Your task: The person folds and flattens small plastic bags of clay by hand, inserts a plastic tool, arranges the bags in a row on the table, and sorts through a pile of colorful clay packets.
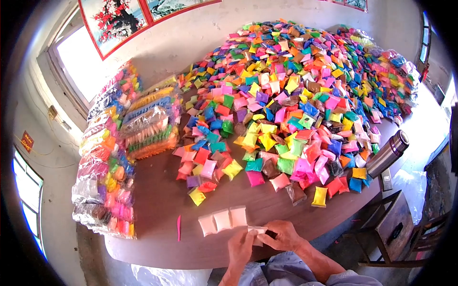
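Observation:
Close to the front edge of the table, my left hand point(241, 245) and my right hand point(284, 236) both pinch a small pale peach packet point(258, 229). My fingers cover much of it. Just beyond my left hand lies a row of three packets point(223, 220) in the same pale colour, side by side. The held packet sits by the right end of this row; whether it joins the row I cannot tell. Further left, a thin pink plastic tool point(179, 228) lies on the brown table point(157, 205).
A huge heap of small coloured packets point(286, 109) covers the back and middle. Bagged packets point(107, 162) line the left edge, beside stacked packet strips point(151, 121). A steel thermos point(389, 152) stands at the right edge. A wooden chair point(396, 224) is at the right.

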`<state>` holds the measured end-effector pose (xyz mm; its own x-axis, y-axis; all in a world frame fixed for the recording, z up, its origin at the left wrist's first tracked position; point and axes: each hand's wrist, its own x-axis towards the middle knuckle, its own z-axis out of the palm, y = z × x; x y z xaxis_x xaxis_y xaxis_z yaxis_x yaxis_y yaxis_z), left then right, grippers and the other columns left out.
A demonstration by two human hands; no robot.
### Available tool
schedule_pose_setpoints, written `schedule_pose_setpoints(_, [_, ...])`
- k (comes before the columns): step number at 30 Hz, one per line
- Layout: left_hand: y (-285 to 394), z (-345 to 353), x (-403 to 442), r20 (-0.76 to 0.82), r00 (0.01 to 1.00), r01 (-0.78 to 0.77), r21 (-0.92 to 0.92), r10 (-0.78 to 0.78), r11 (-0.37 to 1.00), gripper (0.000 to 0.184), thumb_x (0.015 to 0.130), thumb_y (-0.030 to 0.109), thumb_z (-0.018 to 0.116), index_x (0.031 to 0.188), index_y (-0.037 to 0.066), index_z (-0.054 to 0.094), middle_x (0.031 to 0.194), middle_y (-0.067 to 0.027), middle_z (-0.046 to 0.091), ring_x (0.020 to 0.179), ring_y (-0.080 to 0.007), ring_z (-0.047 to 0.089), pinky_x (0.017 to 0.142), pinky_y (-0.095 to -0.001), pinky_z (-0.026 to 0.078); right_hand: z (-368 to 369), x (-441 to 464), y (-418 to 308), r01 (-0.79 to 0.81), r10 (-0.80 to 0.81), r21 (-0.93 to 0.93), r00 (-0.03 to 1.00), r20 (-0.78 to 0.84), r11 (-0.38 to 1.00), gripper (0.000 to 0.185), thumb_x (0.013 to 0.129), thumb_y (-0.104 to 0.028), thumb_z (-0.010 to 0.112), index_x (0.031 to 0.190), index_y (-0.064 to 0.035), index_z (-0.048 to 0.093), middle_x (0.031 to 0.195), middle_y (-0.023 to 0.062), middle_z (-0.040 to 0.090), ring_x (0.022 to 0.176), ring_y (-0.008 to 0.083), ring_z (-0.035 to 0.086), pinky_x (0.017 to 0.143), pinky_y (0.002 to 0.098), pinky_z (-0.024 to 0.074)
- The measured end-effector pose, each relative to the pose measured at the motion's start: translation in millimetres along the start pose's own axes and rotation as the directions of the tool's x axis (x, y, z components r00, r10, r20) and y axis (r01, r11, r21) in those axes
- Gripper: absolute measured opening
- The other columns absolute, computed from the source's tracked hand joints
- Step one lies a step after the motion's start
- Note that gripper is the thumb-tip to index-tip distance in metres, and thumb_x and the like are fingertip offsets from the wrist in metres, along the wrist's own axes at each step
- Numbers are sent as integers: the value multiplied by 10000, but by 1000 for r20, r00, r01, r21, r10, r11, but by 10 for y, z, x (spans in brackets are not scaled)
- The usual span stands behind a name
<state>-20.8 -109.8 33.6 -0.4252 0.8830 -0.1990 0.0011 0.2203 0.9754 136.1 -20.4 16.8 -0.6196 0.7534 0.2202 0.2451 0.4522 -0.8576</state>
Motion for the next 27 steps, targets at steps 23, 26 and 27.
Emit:
schedule_pose_setpoints(23, [-94,165,221,233,967,-113,39,101,993,338,978,309,695,1148,16,707,868,-128,709,757,-135,625,692,-313,517,-50,-108,-22,-148,186,159,948,-259,976,226,964,-65,617,1158,6,708,898,68,717,781,121,654,709,278,534])
schedule_pose_setpoints(26, [46,233,392,354,929,-120,23,104,992,324,988,303,672,1150,24,702,902,-153,716,770,-193,658,719,-339,529,-135,-198,53,-196,250,196,917,-311,961,223,965,-65,622,1157,6,708,930,77,725,788,122,665,710,269,531])
schedule_pose_setpoints(27, [49,251,468,425,894,-183,65,138,981,326,995,301,662,1162,23,692,916,-158,717,795,-193,672,727,-348,534,-170,-241,69,-246,301,202,899,-317,948,228,972,-74,619,1167,11,701,942,67,718,782,110,657,695,251,518])
